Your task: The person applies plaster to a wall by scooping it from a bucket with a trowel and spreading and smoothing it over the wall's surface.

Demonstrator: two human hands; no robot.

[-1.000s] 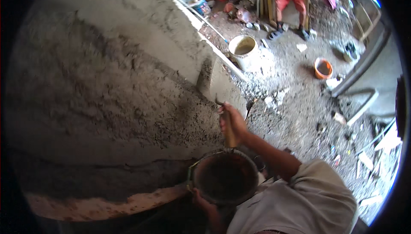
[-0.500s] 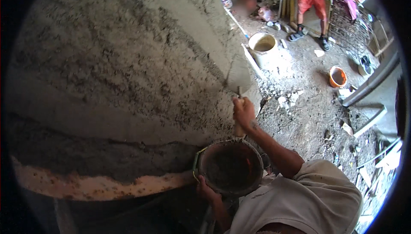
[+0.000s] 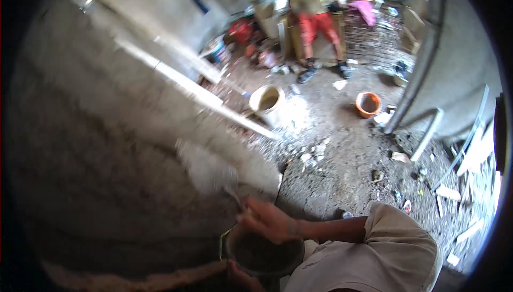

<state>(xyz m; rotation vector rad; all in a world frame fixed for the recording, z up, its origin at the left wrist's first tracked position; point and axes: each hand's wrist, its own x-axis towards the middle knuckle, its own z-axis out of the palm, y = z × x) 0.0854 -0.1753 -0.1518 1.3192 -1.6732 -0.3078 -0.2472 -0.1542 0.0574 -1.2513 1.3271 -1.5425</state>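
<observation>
Right hand (image 3: pixel 267 220) fingers clamped on blurred flat steel trowel (image 3: pixel 206 166) against grey wall. Left hand (image 3: pixel 240 276) fingers grip round dark mortar pan (image 3: pixel 262 252) from below. Pan prob heavy, stiff; best held at rim.

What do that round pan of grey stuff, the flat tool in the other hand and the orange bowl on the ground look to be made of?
The round pan looks like dark, mortar-caked metal, though the crust hides its surface. The trowel in the right hand is motion-blurred; its pale flat blade suggests steel. The orange bowl has a smooth, bright, even colour, probably plastic. The wall is rough grey plaster, likely cement.
</observation>
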